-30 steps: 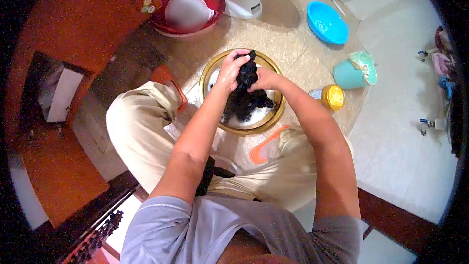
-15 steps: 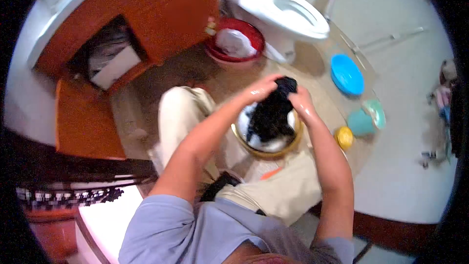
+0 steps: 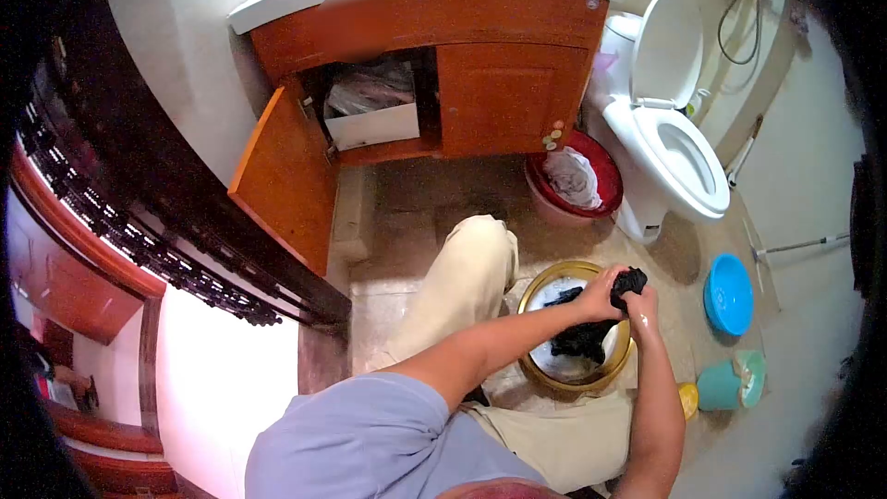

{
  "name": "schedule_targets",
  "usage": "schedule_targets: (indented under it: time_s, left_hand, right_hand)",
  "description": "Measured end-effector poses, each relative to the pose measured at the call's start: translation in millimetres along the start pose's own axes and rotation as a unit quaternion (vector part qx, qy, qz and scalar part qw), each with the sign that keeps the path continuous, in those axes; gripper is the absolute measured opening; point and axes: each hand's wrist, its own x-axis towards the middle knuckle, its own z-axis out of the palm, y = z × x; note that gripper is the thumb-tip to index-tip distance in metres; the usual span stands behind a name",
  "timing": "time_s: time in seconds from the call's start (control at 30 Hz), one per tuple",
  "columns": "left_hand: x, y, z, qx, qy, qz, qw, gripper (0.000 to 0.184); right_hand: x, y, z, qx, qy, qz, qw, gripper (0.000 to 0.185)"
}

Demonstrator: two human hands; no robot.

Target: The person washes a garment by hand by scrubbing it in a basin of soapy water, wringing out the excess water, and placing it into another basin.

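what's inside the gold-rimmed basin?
Black cloth, against white patches that could be suds or lining, shows in the basin; the left hand and right hand hold more, bunched, by its rim. Whatever lies under the cloth is hidden.

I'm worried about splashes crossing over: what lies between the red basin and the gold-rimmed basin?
Just tiled floor shows between the red basin and the gold-rimmed basin, in the head view.
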Motion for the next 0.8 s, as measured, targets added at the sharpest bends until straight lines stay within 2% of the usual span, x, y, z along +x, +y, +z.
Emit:
schedule_targets:
  time_s: [0.03, 0.13, 0.27, 0.37, 0.47, 0.5, 0.6, 0.67, 0.73, 0.77, 0.8]
  left_hand:
    - [-6, 8, 1, -0.003, 0.036, -0.012, 0.999, 0.085]
    - [-10, 15, 0, -0.053, 0.019, -0.086, 0.995, 0.087]
    - [-11, 1, -2, 0.008, 0.03, -0.029, 0.999, 0.096]
    - [-10, -8, -7, -0.073, -0.033, -0.031, 0.996, 0.1]
    - [-15, -13, -8, -0.102, -0.026, -0.035, 0.994, 0.1]
    - [-19, -16, -4, -0.161, -0.008, -0.038, 0.986, 0.097]
    - [-25, -24, -5, -0.183, -0.043, -0.071, 0.98, 0.091]
    - [-28, -27, -2, -0.185, -0.032, -0.072, 0.98, 0.077]
    - [-32, -25, -3, -0.212, -0.044, -0.111, 0.97, 0.073]
    - [-32, -24, -3, -0.267, -0.046, -0.105, 0.957, 0.068]
    - [-31, -26, -3, -0.256, -0.058, -0.105, 0.959, 0.066]
  right_hand:
    - [-2, -3, 2, 0.008, -0.006, 0.012, 1.0, 0.023]
    - [5, 8, 6, 0.017, 0.004, 0.023, 1.0, 0.022]
    - [1, 5, 6, 0.021, -0.024, -0.003, 0.999, 0.019]
    - [-6, -5, 12, 0.029, -0.033, 0.004, 0.999, 0.018]
    - [-9, -6, 16, 0.015, -0.032, 0.007, 0.999, 0.017]
    - [-9, -2, 17, 0.001, -0.037, 0.0, 0.999, 0.017]
    - [-12, -3, 20, -0.062, -0.033, 0.01, 0.997, 0.016]
    - [-16, -9, 23, -0.065, -0.03, 0.008, 0.997, 0.015]
    - [-2, 18, 20, -0.076, -0.033, -0.001, 0.997, 0.017]
    - [-4, 9, 23, -0.076, -0.027, 0.006, 0.997, 0.017]
    - [-11, 1, 24, -0.08, -0.023, 0.019, 0.996, 0.017]
